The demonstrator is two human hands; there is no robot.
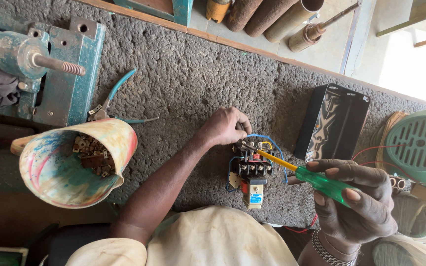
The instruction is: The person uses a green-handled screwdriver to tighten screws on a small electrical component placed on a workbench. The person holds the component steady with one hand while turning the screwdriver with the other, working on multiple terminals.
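Observation:
A small black electrical contactor [250, 170] with blue and yellow wires lies on the rough grey bench mat [183, 83]. My left hand [226, 125] grips its top edge, fingers curled over it. My right hand [353, 199] holds a screwdriver [316, 180] with a green see-through handle and a yellow shaft. The shaft points left, and its tip rests on the terminals at the top of the contactor. A metal bracelet sits on my right wrist.
A paint-stained plastic cup [70, 162] holding small metal parts lies at the left. Blue-handled pliers [109, 106] and a teal bench vice [40, 59] are behind it. A black metal box [332, 123] and a green fan cover [420, 145] stand at the right.

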